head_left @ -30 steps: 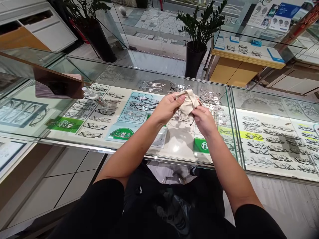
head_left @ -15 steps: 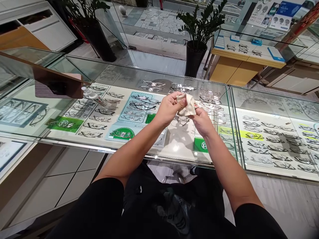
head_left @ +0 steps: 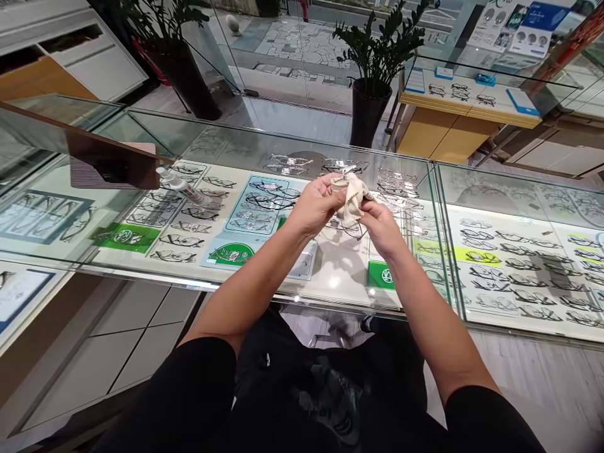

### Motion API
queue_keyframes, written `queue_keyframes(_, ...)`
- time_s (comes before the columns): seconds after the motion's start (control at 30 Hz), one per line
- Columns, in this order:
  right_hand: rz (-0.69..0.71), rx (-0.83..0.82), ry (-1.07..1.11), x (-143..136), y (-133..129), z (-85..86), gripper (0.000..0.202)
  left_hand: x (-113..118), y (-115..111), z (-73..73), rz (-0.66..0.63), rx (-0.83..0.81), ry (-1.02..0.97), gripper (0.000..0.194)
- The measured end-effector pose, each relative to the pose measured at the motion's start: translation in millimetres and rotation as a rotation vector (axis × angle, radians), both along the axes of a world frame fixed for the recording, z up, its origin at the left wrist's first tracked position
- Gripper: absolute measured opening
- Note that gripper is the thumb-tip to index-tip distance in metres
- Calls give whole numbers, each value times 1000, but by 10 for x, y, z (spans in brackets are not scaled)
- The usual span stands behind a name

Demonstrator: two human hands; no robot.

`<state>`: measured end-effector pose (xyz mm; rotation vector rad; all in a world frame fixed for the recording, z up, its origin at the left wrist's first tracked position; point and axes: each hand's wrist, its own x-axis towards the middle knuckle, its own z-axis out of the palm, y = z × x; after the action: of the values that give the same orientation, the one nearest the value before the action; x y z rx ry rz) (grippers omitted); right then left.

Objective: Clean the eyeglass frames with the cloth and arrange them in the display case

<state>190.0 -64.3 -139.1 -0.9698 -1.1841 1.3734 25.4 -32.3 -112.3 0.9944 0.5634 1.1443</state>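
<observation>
A cream cloth (head_left: 353, 196) is bunched between my two hands above the glass display counter (head_left: 337, 267). My left hand (head_left: 317, 204) is closed on the cloth's left side, with thumb and fingers pinched together. On the lower right side, my right hand (head_left: 381, 225) has its fingers closed on the cloth too. A thin frame edge seems to show by the cloth, but I cannot make out clearly what it wraps. Several pairs of glasses (head_left: 271, 195) lie beneath the glass around my hands.
A white spray bottle (head_left: 182, 185) stands on the counter at the left, beside a brown striped tray (head_left: 113, 168). Two potted plants (head_left: 370, 104) are beyond the counter. More glasses (head_left: 476, 234) fill the case at the right.
The cloth has been turned and bunched more narrowly between my hands. Both hands have shifted only slightly.
</observation>
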Motion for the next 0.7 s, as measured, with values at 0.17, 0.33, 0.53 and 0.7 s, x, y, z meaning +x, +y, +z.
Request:
queue_keyframes(0.17, 24, 16, -21, -10, -23, 13, 36, 17, 35, -43, 36, 30, 66, 53)
queue_keyframes(0.33, -43, 9, 15, 61, -7, -19, 33, -33, 69, -23, -32, 37, 53, 56)
queue_keyframes(0.53, -13, 24, 9, 19, -16, -20, 43, 16, 6, -49, -9, 79, 92, 57)
queue_keyframes(0.7, -11, 71, -69, -33, -53, 9, 40, 54, 48, -118, 87, 83, 85, 57)
